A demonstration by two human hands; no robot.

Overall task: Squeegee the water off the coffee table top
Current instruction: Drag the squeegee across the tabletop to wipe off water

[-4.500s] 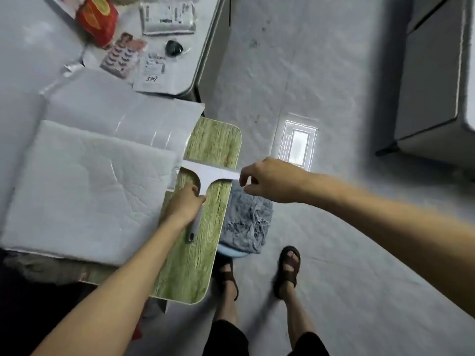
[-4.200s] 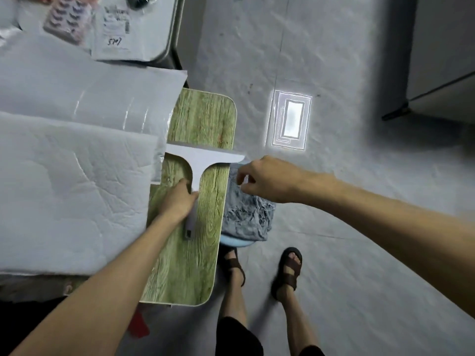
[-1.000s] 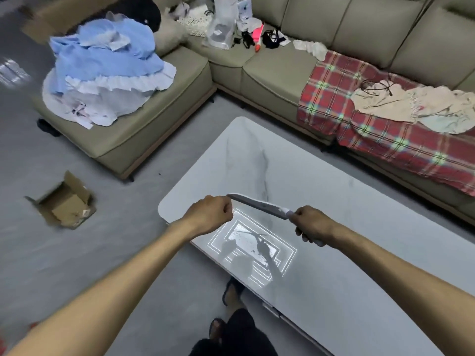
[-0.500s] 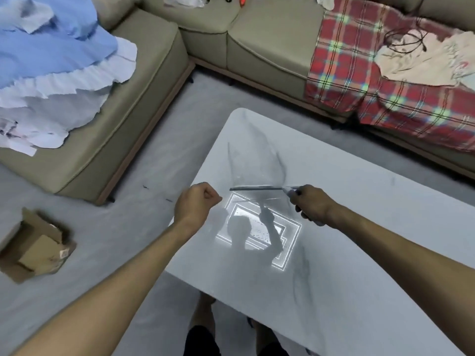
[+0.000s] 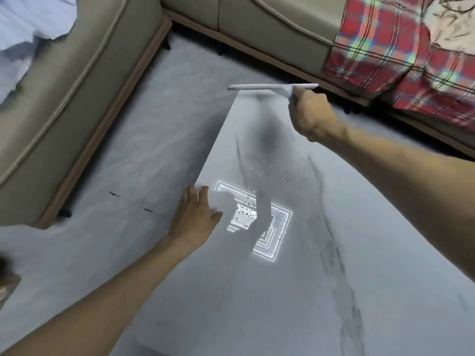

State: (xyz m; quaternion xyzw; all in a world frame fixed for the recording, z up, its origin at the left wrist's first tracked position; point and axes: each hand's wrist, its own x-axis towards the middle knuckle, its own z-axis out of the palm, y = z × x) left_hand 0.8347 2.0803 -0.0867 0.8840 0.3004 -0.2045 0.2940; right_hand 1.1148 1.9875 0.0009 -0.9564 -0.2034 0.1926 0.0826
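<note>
A white marble-look coffee table top (image 5: 295, 291) fills the lower right. Water droplets (image 5: 245, 214) glint in a bright light patch near its left edge, and more speckle the surface above that. My right hand (image 5: 312, 115) grips the handle of a white squeegee (image 5: 267, 87), whose blade runs level along the table's far end. Whether the blade touches the top I cannot tell. My left hand (image 5: 194, 219) rests flat on the table's left edge, fingers spread, holding nothing.
A beige L-shaped sofa (image 5: 84, 80) wraps the left and far sides. A red plaid blanket (image 5: 401, 55) hangs over its right section. White and blue clothes (image 5: 23, 27) lie on the left seat. Grey floor (image 5: 144, 155) lies between sofa and table.
My right hand has carried the squeegee from mid-table out to the far end. My left hand has opened from a fist and dropped flat onto the table's left edge.
</note>
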